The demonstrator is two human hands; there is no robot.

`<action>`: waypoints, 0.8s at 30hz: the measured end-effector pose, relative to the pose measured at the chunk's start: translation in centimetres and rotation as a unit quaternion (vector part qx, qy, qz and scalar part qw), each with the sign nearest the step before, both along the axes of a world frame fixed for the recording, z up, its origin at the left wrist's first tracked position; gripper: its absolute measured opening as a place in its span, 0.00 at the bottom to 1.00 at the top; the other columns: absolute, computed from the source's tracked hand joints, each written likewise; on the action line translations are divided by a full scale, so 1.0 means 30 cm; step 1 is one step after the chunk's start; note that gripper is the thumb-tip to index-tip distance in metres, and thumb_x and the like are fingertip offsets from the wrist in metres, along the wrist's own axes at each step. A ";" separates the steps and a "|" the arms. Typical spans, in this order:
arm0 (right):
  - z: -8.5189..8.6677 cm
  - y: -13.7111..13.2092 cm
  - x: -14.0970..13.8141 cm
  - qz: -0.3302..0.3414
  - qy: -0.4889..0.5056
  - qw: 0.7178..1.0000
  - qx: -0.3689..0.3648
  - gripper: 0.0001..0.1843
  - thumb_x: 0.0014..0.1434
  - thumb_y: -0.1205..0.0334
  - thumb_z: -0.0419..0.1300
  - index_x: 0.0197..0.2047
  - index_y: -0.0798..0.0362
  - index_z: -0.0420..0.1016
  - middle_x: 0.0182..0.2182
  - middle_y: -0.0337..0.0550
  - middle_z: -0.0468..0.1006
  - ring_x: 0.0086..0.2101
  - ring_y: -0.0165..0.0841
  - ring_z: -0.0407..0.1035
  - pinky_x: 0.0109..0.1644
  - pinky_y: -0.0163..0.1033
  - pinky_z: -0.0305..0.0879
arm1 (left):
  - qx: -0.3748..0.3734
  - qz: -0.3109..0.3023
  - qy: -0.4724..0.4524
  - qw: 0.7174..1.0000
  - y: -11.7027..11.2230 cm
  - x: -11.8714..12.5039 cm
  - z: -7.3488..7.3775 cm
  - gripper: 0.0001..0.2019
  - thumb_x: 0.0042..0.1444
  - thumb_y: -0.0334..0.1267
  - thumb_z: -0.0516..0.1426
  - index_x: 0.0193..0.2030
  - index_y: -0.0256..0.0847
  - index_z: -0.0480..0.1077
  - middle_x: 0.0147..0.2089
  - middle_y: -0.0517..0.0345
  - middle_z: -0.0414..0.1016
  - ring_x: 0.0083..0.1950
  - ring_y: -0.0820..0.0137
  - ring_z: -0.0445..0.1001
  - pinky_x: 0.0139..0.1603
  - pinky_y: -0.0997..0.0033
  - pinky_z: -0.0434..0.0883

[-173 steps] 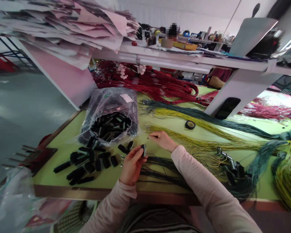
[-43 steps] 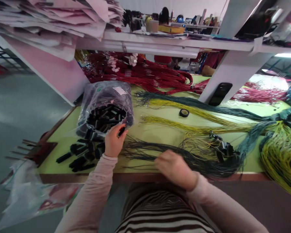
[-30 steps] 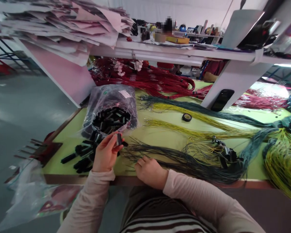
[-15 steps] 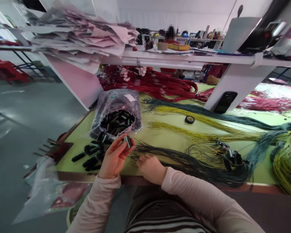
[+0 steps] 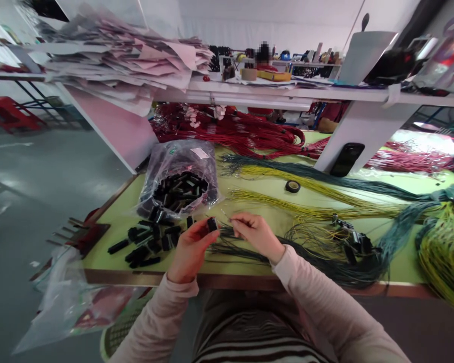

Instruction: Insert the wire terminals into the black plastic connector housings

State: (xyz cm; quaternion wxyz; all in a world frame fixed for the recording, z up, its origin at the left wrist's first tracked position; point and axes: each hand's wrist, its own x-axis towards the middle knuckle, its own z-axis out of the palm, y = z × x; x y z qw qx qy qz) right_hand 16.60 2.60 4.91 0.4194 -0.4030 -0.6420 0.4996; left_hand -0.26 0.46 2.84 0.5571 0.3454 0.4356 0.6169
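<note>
My left hand (image 5: 192,247) pinches a small black plastic connector housing (image 5: 212,224) between thumb and fingers, held above the table's near edge. Just to its right, my right hand (image 5: 255,232) has thumb and forefinger closed on a thin wire (image 5: 224,214), whose tip points toward the housing without touching it. The wire's colour is hard to make out. Beneath the right hand runs a bundle of dark wires (image 5: 245,250). More black housings (image 5: 142,247) lie loose left of my left hand, beside an open clear plastic bag (image 5: 211,194) full of them.
Yellow wires (image 5: 272,200), dark green wires (image 5: 310,171) and red wire bundles (image 5: 245,131) stretch across the table. A roll of black tape (image 5: 292,186) lies among them. Wired housings (image 5: 357,242) rest at right. A shelf (image 5: 249,94) with stacked papers (image 5: 124,60) stands behind.
My right hand has risen from the dark wire bundle and now pinches a wire. My left hand has shifted slightly right and turned the housing.
</note>
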 end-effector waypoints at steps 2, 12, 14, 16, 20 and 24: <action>0.020 -0.008 0.013 -0.009 -0.029 0.998 0.049 0.11 0.57 0.59 0.55 0.34 0.56 0.76 0.23 0.37 0.72 0.25 0.25 0.65 0.31 0.30 0.63 | -0.002 -0.013 0.001 1.000 -0.006 0.018 0.012 0.17 0.36 0.30 0.68 0.38 0.40 0.77 0.32 0.59 0.78 0.31 0.73 0.71 0.31 0.75 0.68; 0.048 -0.034 0.065 -0.029 -0.045 0.996 0.072 0.10 0.56 0.60 0.58 0.32 0.55 0.79 0.28 0.41 0.78 0.29 0.30 0.69 0.33 0.32 0.64 | -0.043 -0.096 -0.060 0.993 -0.023 0.060 0.060 0.13 0.44 0.34 0.65 0.39 0.37 0.76 0.32 0.56 0.76 0.29 0.75 0.71 0.25 0.79 0.69; 0.051 -0.035 0.074 -0.037 -0.050 0.994 0.089 0.09 0.56 0.60 0.59 0.32 0.54 0.79 0.28 0.41 0.77 0.28 0.30 0.69 0.32 0.32 0.64 | -0.046 -0.097 -0.061 0.992 -0.024 0.067 0.064 0.13 0.44 0.34 0.64 0.40 0.37 0.76 0.31 0.56 0.76 0.28 0.75 0.71 0.25 0.79 0.69; 0.056 -0.038 0.082 -0.047 -0.065 0.990 0.117 0.08 0.56 0.61 0.59 0.32 0.55 0.79 0.26 0.41 0.75 0.26 0.28 0.67 0.30 0.31 0.62 | -0.045 -0.097 -0.064 0.992 -0.024 0.073 0.067 0.14 0.44 0.34 0.65 0.41 0.38 0.76 0.31 0.57 0.75 0.28 0.76 0.72 0.24 0.80 0.69; 0.072 -0.048 0.094 -0.046 -0.108 0.979 0.168 0.07 0.56 0.64 0.58 0.31 0.55 0.78 0.24 0.39 0.70 0.23 0.25 0.62 0.27 0.29 0.58 | -0.043 -0.093 -0.066 0.993 -0.024 0.080 0.069 0.16 0.43 0.34 0.65 0.42 0.39 0.75 0.30 0.58 0.75 0.27 0.76 0.72 0.24 0.80 0.70; 0.090 -0.062 0.097 -0.023 -0.149 0.971 0.187 0.07 0.57 0.67 0.57 0.30 0.56 0.75 0.25 0.38 0.67 0.24 0.24 0.61 0.27 0.28 0.57 | -0.049 -0.087 -0.073 0.992 -0.023 0.084 0.069 0.16 0.42 0.33 0.65 0.41 0.39 0.76 0.30 0.58 0.76 0.27 0.75 0.73 0.24 0.80 0.71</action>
